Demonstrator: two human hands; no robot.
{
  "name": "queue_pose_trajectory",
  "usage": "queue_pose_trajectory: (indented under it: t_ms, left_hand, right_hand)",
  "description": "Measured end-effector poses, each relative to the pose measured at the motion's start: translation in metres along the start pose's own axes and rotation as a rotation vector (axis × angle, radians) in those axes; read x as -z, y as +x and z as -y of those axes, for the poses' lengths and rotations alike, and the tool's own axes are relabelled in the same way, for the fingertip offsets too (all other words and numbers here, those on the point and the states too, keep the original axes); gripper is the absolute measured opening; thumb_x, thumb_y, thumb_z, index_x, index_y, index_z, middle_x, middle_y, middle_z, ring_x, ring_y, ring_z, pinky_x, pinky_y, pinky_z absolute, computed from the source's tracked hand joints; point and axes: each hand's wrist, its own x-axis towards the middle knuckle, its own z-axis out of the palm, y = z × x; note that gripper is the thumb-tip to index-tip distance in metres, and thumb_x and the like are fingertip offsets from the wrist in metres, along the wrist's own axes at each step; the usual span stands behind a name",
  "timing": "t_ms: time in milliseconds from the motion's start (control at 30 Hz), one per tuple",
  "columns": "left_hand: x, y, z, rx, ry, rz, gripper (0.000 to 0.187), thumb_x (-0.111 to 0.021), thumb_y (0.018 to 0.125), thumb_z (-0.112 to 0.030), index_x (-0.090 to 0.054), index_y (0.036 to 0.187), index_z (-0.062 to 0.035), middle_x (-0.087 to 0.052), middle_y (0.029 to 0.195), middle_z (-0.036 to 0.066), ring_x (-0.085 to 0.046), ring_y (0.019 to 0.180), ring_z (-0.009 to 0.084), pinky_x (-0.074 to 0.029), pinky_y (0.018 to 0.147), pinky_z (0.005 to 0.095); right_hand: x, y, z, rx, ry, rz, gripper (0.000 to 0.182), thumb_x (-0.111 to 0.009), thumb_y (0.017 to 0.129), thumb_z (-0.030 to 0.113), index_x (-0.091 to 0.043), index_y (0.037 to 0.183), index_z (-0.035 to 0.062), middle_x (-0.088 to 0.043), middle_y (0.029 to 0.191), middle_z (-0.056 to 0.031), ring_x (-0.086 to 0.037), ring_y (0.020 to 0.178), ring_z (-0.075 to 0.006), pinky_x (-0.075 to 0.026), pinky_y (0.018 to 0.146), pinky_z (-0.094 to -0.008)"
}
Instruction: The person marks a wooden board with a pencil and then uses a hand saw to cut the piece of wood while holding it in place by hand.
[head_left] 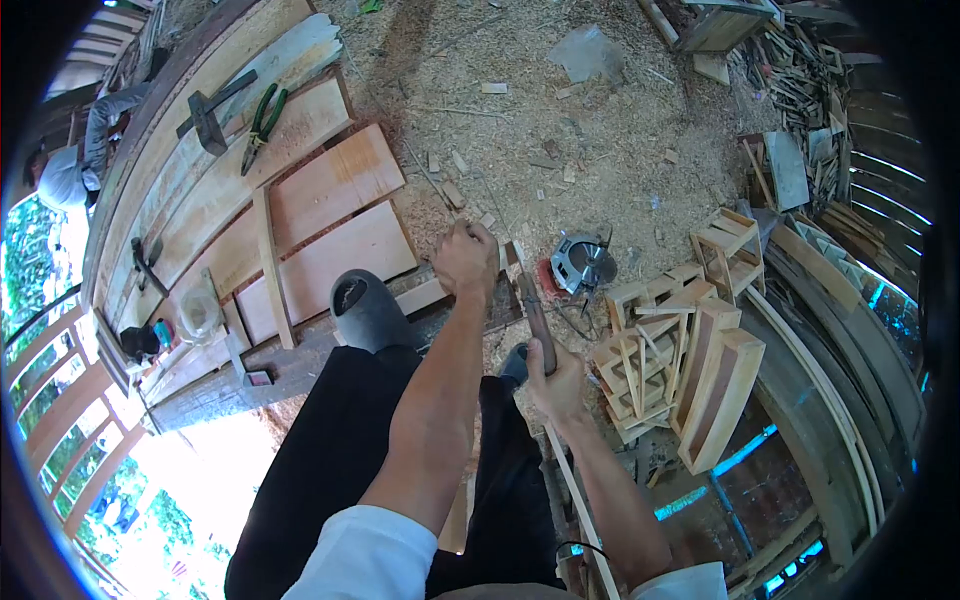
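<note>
From my remote seat I see the right hand [558, 383] wrapped around the near end of a long dark tool [535, 314], whose far end lies between the left hand [466, 258] and the circular saw [582, 264]. The left hand is curled (what it grips, I can't tell). A slipping right grip could swing the tool into those knuckles, or outward against the saw.

The bare left hand [465, 262] hides its own fingertips. The bottom edge crops both white fabric sleeves [365, 555].
</note>
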Motion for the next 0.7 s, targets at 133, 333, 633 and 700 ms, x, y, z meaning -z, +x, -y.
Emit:
queue_pose_trajectory:
  t_ms: [133,333,633,700]
  left_hand:
    - [0.002,-0.011,-0.001,-0.029,-0.03,-0.121,0.03,-0.048,0.081,-0.026,-0.069,0.089,-0.005,-0.069,0.093,0.015,-0.063,0.093,0.031,-0.045,0.085,0.0429]
    - [-0.008,-0.029,0.022,-0.132,0.067,-0.08,0.035,-0.045,0.084,-0.03,-0.07,0.091,-0.0061,-0.069,0.096,0.014,-0.06,0.101,0.0285,-0.037,0.095,0.0388]
    - [-0.009,-0.025,0.02,-0.117,-0.003,-0.029,0.034,-0.046,0.083,-0.028,-0.071,0.092,-0.007,-0.068,0.098,0.015,-0.062,0.096,0.0291,-0.034,0.099,0.0422]
    - [-0.023,-0.019,0.031,-0.134,-0.02,-0.065,0.033,-0.047,0.083,-0.027,-0.07,0.093,-0.0069,-0.068,0.099,0.015,-0.062,0.097,0.0295,-0.034,0.099,0.0429]
  right_hand:
    - [0.008,-0.006,-0.046,0.045,0.16,0.056,0.024,-0.057,0.093,0.021,-0.065,0.087,-0.001,-0.052,0.053,-0.0091,-0.055,0.045,-0.0158,-0.043,0.047,-0.0321]
    - [0.011,-0.043,-0.035,-0.062,0.095,0.065,0.032,-0.055,0.094,0.028,-0.062,0.085,-0.0016,-0.051,0.052,-0.0105,-0.055,0.047,-0.0208,-0.042,0.05,-0.0359]
    - [0.023,0.01,0.082,-0.345,-0.112,0.072,0.043,-0.053,0.092,0.03,-0.062,0.074,-0.0077,-0.056,0.059,-0.0248,-0.061,0.055,-0.0375,-0.044,0.055,-0.0437]
    - [0.013,0.028,0.087,-0.313,-0.116,0.04,0.043,-0.053,0.092,0.03,-0.062,0.073,-0.0081,-0.056,0.059,-0.0254,-0.061,0.055,-0.0377,-0.044,0.055,-0.0438]
